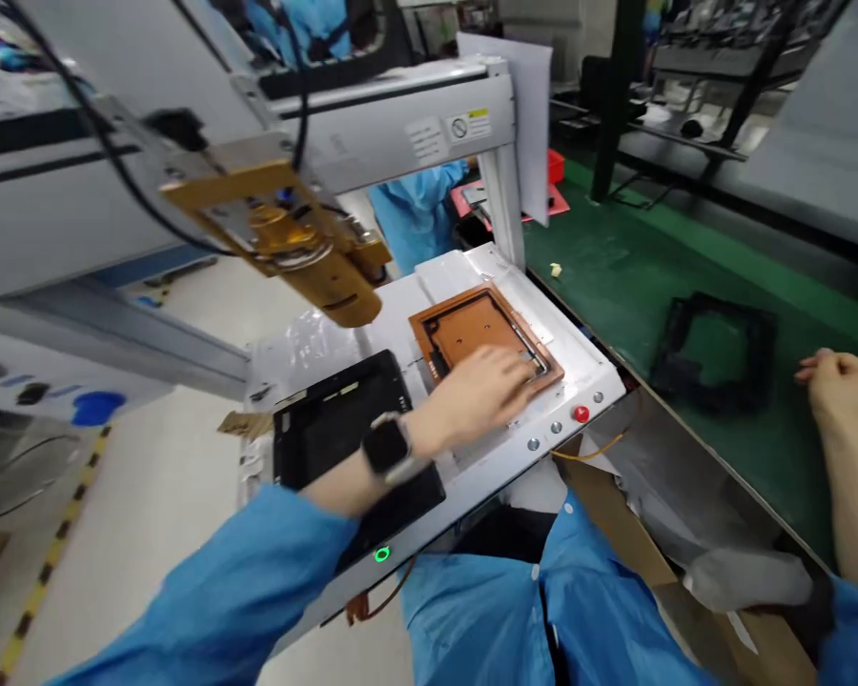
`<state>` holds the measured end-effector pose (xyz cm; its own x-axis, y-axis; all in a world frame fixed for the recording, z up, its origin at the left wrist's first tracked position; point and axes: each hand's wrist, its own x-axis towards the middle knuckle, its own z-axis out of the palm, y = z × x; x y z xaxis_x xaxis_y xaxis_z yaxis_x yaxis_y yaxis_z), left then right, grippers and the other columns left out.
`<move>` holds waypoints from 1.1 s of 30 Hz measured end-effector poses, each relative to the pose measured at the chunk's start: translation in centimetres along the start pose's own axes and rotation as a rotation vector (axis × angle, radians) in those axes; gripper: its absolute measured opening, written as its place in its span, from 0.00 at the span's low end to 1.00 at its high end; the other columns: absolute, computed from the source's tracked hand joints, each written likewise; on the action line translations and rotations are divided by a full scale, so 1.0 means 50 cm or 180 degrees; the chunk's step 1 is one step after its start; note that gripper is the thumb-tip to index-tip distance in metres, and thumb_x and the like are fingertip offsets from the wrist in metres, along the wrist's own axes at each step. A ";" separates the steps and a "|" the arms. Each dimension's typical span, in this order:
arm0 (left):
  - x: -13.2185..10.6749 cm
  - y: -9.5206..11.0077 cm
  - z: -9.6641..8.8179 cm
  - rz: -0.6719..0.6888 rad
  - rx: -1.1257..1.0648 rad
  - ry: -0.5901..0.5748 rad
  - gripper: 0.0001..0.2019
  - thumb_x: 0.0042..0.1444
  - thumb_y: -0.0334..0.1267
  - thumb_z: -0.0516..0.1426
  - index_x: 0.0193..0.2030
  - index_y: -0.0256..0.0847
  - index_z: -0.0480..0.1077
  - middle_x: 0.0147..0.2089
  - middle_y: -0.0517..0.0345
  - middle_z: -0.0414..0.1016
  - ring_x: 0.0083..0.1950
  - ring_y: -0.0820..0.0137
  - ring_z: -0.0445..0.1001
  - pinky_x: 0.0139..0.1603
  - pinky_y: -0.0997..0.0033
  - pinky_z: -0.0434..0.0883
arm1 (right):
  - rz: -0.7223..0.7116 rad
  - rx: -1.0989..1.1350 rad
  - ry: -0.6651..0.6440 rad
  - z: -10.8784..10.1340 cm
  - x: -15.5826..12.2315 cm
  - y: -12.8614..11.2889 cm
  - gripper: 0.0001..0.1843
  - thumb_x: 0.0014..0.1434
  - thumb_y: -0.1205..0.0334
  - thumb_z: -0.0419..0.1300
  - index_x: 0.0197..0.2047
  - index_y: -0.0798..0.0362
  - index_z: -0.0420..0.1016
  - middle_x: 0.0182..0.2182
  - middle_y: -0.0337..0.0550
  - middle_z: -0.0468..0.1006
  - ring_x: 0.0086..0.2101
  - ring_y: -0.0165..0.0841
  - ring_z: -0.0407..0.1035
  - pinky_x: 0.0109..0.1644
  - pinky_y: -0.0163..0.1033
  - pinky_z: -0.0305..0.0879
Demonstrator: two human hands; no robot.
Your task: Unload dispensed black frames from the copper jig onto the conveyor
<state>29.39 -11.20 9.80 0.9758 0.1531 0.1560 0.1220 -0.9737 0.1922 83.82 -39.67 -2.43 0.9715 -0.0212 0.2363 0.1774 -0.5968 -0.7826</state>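
On a white machine bed [587,379], a brown tray [472,333] is holding a thin black strip [509,319] along its inner edge. A left hand [476,395] is bending its fingers over the tray's near right corner; the hand itself is hiding the contact, so whether it is gripping the strip cannot be told. Left of the tray, a shallow black case [343,405] is lying flat, its interior too dark to read. Well right of the tray, over a green bench [615,262], a right hand [847,386] is curling its fingers beside a blurred black frame [759,353], apart from it; whether the fingers are clasping anything cannot be seen. Beyond the tray, a co-worker's blue sleeve [420,205] is showing near a red bin [556,168], whose contents are staying out of view.
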 end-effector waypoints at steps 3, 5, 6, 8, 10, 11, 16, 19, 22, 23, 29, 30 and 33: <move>0.112 -0.088 0.048 -0.0573 0.0446 -0.0057 0.22 0.85 0.43 0.52 0.68 0.29 0.79 0.76 0.32 0.79 0.80 0.43 0.73 0.82 0.37 0.70 | 0.0339 0.0239 -0.0089 -0.014 -0.025 -0.041 0.24 0.64 0.87 0.65 0.23 0.53 0.77 0.18 0.45 0.74 0.20 0.32 0.69 0.36 0.42 0.70; 0.161 -0.118 0.079 -0.0651 0.0661 -0.0231 0.24 0.85 0.43 0.50 0.68 0.26 0.80 0.80 0.28 0.74 0.86 0.39 0.67 0.86 0.35 0.66 | 0.0337 0.0399 -0.0159 -0.023 -0.039 -0.051 0.23 0.68 0.84 0.65 0.24 0.53 0.78 0.18 0.43 0.74 0.20 0.33 0.70 0.36 0.41 0.70; 0.178 -0.128 0.091 -0.0623 0.0760 -0.0325 0.25 0.85 0.43 0.49 0.67 0.26 0.81 0.81 0.27 0.73 0.87 0.37 0.65 0.87 0.33 0.64 | 0.0332 0.0453 -0.0198 -0.026 -0.042 -0.051 0.23 0.69 0.82 0.65 0.25 0.53 0.78 0.19 0.43 0.75 0.21 0.33 0.70 0.37 0.41 0.70; 0.199 -0.144 0.107 -0.0479 0.0874 -0.0441 0.25 0.85 0.43 0.48 0.61 0.27 0.83 0.81 0.28 0.73 0.89 0.35 0.62 0.88 0.32 0.62 | 0.0316 0.0495 -0.0250 -0.032 -0.043 -0.045 0.22 0.70 0.81 0.66 0.25 0.53 0.79 0.19 0.44 0.76 0.22 0.33 0.71 0.38 0.40 0.70; 0.207 -0.157 0.107 -0.0314 0.0859 -0.0383 0.26 0.85 0.45 0.47 0.55 0.30 0.82 0.77 0.29 0.77 0.86 0.37 0.66 0.86 0.33 0.64 | 0.0304 0.0483 -0.0221 -0.038 -0.037 -0.038 0.22 0.72 0.79 0.66 0.25 0.53 0.78 0.20 0.44 0.77 0.22 0.33 0.72 0.39 0.40 0.72; 0.207 -0.162 0.099 -0.0229 0.0806 -0.0302 0.26 0.85 0.47 0.46 0.51 0.33 0.81 0.71 0.29 0.80 0.81 0.40 0.71 0.83 0.35 0.67 | 0.0243 0.0479 -0.0143 -0.042 -0.035 -0.039 0.23 0.73 0.78 0.65 0.26 0.53 0.78 0.21 0.43 0.77 0.22 0.33 0.72 0.40 0.40 0.72; 0.171 -0.156 -0.006 -0.0125 0.0205 0.0397 0.24 0.82 0.53 0.43 0.34 0.46 0.61 0.37 0.48 0.73 0.43 0.56 0.73 0.51 0.50 0.70 | -0.1237 0.0638 0.0410 -0.073 -0.111 -0.105 0.18 0.72 0.78 0.60 0.32 0.52 0.78 0.23 0.45 0.78 0.26 0.36 0.75 0.39 0.43 0.68; 0.136 -0.135 -0.065 -0.0189 -0.0137 0.0778 0.26 0.80 0.54 0.45 0.28 0.46 0.54 0.27 0.54 0.65 0.33 0.61 0.65 0.44 0.52 0.61 | -0.3104 0.1113 -0.0295 -0.070 -0.261 -0.200 0.13 0.78 0.65 0.60 0.40 0.53 0.83 0.30 0.47 0.82 0.32 0.38 0.77 0.44 0.45 0.69; 0.114 -0.117 -0.076 -0.0097 -0.0222 0.1387 0.25 0.77 0.47 0.49 0.26 0.47 0.51 0.24 0.57 0.58 0.29 0.63 0.59 0.43 0.52 0.57 | -0.4469 0.1120 -0.1957 -0.029 -0.440 -0.304 0.15 0.83 0.59 0.58 0.44 0.51 0.82 0.35 0.45 0.83 0.37 0.38 0.75 0.49 0.47 0.69; 0.112 -0.113 -0.073 -0.0037 -0.0187 0.1521 0.24 0.75 0.45 0.50 0.26 0.47 0.50 0.23 0.58 0.56 0.29 0.63 0.57 0.43 0.52 0.56 | -0.4848 0.1008 -0.2415 -0.011 -0.493 -0.334 0.15 0.84 0.58 0.56 0.47 0.51 0.83 0.37 0.46 0.84 0.41 0.39 0.75 0.53 0.49 0.69; 0.090 -0.109 -0.076 0.0010 -0.0071 0.1638 0.21 0.73 0.42 0.49 0.26 0.48 0.52 0.24 0.58 0.55 0.31 0.64 0.58 0.45 0.51 0.56 | -0.5974 -0.0389 -0.3411 0.062 -0.652 -0.431 0.18 0.88 0.57 0.52 0.61 0.56 0.81 0.56 0.57 0.85 0.62 0.51 0.68 0.68 0.59 0.57; 0.082 -0.110 -0.081 0.0038 -0.0077 0.1760 0.21 0.73 0.42 0.49 0.26 0.48 0.53 0.24 0.59 0.56 0.31 0.64 0.57 0.45 0.52 0.56 | -0.6043 -0.0471 -0.3451 0.065 -0.655 -0.439 0.16 0.88 0.59 0.53 0.59 0.56 0.82 0.54 0.57 0.85 0.61 0.51 0.68 0.68 0.58 0.57; 0.059 -0.111 -0.092 0.0254 -0.0072 0.2114 0.20 0.73 0.38 0.50 0.27 0.47 0.53 0.25 0.60 0.56 0.31 0.66 0.55 0.43 0.53 0.55 | -0.5987 -0.0610 -0.3681 0.069 -0.647 -0.470 0.11 0.84 0.61 0.61 0.56 0.56 0.83 0.49 0.55 0.84 0.58 0.51 0.67 0.66 0.58 0.57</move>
<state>30.75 -4.56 13.65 0.6618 0.1590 0.7326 0.0433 -0.9837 0.1745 48.78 -22.20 6.31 -0.5960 0.8025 0.0269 0.8003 0.5964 -0.0618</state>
